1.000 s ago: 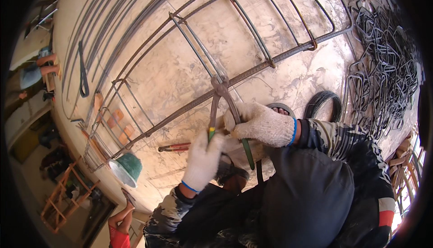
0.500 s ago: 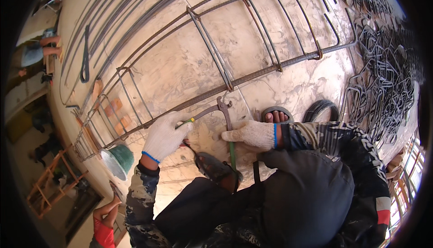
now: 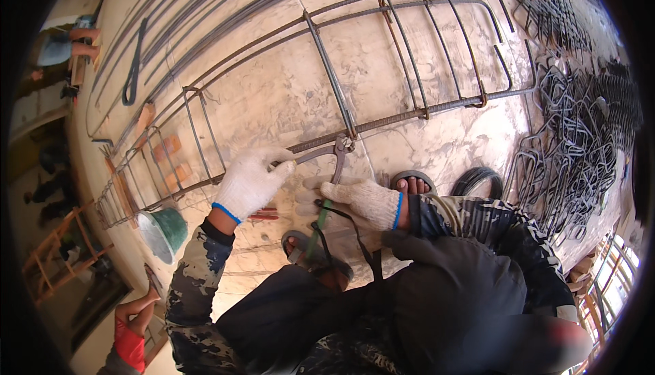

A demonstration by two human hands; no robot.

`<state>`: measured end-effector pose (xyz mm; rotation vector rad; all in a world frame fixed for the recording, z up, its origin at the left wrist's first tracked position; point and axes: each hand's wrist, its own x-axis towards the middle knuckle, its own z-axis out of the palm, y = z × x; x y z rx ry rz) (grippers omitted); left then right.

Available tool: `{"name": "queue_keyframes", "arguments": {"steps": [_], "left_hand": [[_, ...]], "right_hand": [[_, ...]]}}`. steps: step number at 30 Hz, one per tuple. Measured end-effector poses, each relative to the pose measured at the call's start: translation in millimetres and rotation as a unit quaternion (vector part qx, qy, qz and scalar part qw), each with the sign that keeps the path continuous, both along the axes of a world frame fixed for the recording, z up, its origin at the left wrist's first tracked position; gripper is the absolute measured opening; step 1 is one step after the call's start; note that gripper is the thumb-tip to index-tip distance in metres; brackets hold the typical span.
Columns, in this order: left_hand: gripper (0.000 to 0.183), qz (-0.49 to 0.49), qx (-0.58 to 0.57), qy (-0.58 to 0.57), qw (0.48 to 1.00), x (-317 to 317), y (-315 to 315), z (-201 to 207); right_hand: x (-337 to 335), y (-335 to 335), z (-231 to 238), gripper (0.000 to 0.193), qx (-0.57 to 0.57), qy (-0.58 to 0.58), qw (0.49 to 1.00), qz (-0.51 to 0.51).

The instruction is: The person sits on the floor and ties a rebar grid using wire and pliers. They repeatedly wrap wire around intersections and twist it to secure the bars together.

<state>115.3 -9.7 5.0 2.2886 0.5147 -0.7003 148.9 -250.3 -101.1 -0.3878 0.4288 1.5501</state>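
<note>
Steel pincers with green grips have their jaws against the near bar of a rebar cage, at the corner of a stirrup. My left hand, in a white knitted glove with a blue cuff, is closed around one handle, close beside the bar. The other handle runs down between the thumb and fingers of my gloved right hand. That thumb lies over the handle, while the fingers stretch out behind it, slightly blurred. Dark straps hang just below my right hand and partly cover the green grip.
A green bucket stands at left, near red-handled tools. A coil of wire lies right of my sandalled foot. Piled bent stirrups fill the right side; long rods lie beyond the cage. Other people are at far left.
The pincers' jaws have moved up against the stirrup corner. My right fingers have straightened out behind the handle. The whole view has shifted slightly, and the red-handled tools now show more fully.
</note>
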Motion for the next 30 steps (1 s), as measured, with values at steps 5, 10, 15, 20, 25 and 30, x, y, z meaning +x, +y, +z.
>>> {"name": "queue_keyframes", "arguments": {"steps": [5, 10, 15, 20, 25, 30], "left_hand": [[0.041, -0.011, 0.037, -0.054, 0.998, -17.8, -9.1, -2.1], [0.073, -0.115, 0.085, -0.014, 0.990, -16.8, -30.6, 23.8], [0.080, -0.226, 0.221, -0.005, 0.949, -27.7, -41.0, 21.5], [0.065, -0.210, 0.249, -0.009, 0.946, -34.6, -39.9, 16.1], [0.045, -0.155, 0.129, -0.006, 0.979, -31.2, -33.1, 11.3], [0.029, -0.050, -0.129, 0.150, 0.979, -5.9, 1.4, 18.7]], "right_hand": [[-5.9, 18.3, -9.7, 0.037, 0.059, 0.030, 0.996, -0.062], [-1.1, 26.6, -9.9, 0.045, 0.120, 0.024, 0.991, -0.051], [-5.0, 23.5, -23.2, 0.050, 0.123, -0.010, 0.992, -0.006], [0.2, 19.5, -31.0, 0.066, 0.106, -0.024, 0.993, 0.044], [6.9, 20.0, -18.8, 0.053, 0.034, -0.058, 0.996, 0.063], [33.2, 2.4, 37.7, 0.056, -0.052, -0.502, 0.793, 0.340]]}}
